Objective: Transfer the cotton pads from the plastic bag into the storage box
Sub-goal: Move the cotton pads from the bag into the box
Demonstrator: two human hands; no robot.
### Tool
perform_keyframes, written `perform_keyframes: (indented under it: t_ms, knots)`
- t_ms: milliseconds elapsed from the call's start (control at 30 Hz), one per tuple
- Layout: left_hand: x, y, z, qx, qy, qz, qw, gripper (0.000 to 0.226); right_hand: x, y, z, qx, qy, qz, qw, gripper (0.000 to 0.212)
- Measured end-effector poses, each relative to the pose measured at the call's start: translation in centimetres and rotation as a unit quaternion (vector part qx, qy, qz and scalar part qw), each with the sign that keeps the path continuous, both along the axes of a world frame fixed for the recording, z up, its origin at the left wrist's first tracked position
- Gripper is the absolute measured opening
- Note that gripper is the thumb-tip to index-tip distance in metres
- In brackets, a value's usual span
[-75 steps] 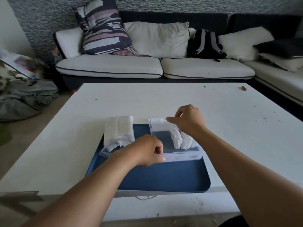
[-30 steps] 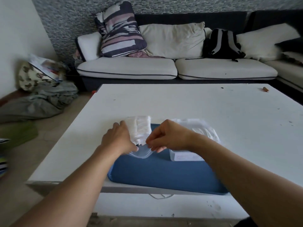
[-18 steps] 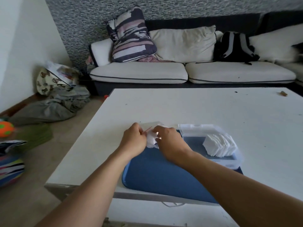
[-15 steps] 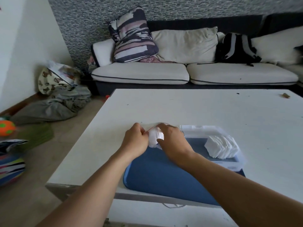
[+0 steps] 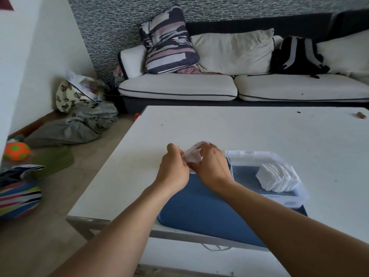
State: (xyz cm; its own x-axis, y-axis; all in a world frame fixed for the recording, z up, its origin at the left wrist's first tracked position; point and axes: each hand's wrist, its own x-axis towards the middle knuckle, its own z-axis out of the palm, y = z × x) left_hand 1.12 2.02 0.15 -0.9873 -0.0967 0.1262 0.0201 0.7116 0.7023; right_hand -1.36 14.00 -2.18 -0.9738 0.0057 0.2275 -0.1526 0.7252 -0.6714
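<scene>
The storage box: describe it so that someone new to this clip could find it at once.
Start at the white table and find the blue tray at its near edge. The storage box stands on the tray's right end, right of both hands. It is the only clear plastic container there, open, with a stack of white cotton pads inside.

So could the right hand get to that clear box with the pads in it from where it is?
Probably yes. The storage box stands open just beside the right hand on the blue tray, with nothing between them. But that hand, with the left hand, grips the plastic bag.
</scene>
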Motion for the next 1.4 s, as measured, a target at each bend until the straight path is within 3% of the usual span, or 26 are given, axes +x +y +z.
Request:
perform_keyframes:
  t_ms: [133, 333, 500, 633, 800, 867, 933, 1033, 1133, 1200, 1400]
  knots:
    - [-0.1, -0.3, 0.1, 0.025, 0.003, 0.03, 0.999, 0.012, -0.4, -0.5, -0.5, -0.012, 0.008, 0.013, 1.0, 0.021]
    - [-0.3, -0.3, -0.4, 0.032, 0.0, 0.013, 0.999, 0.012, -0.4, -0.1, -0.6, 0.02, -0.037, 0.034, 0.999, 0.022]
    - [-1.3, -0.9, -1.1, 0.076, -0.044, 0.037, 0.995, 0.019, 0.2, 0.3, 0.6, -0.038, -0.112, 0.126, 0.985, 0.021]
    - [-2.0, -2.2, -2.4, 0.093, -0.101, 0.027, 0.99, 0.013, 1.7, 1.9, 3.5, -0.221, -0.215, 0.207, 0.929, 0.017]
    - [-1.8, -2.5, -2.4, 0.05, -0.17, -0.034, 0.984, 0.025, 1.7, 5.9, 6.1, -0.481, -0.237, 0.15, 0.831, 0.02]
    - [-1.2, -2.2, -1.4, 0.033, -0.209, -0.054, 0.976, 0.009, 1.8, 6.6, 5.9, -0.529, -0.265, 0.13, 0.795, 0.018]
    - [-0.7, -1.7, 0.0, 0.052, -0.225, -0.056, 0.971, 0.029, 2.0, 7.0, 5.5, -0.555, -0.294, 0.116, 0.77, 0.015]
    - [0.1, 0.2, 2.2, 0.201, -0.132, -0.08, 0.967, 0.026, 2.3, 7.0, 5.4, -0.57, -0.326, 0.12, 0.745, 0.025]
    - [0.7, 2.6, 3.2, 0.432, -0.128, -0.06, 0.891, 0.041, 2.7, 6.4, 5.5, -0.531, -0.349, 0.148, 0.757, 0.03]
    - [0.8, 4.1, 2.8, 0.485, -0.152, -0.041, 0.86, 0.062, 2.8, 5.7, 5.4, -0.504, -0.341, 0.151, 0.779, 0.029]
    - [0.5, 6.0, 1.9, 0.4, -0.078, 0.064, 0.911, 0.064, 3.1, 4.1, 5.2, -0.417, -0.257, 0.098, 0.866, 0.035]
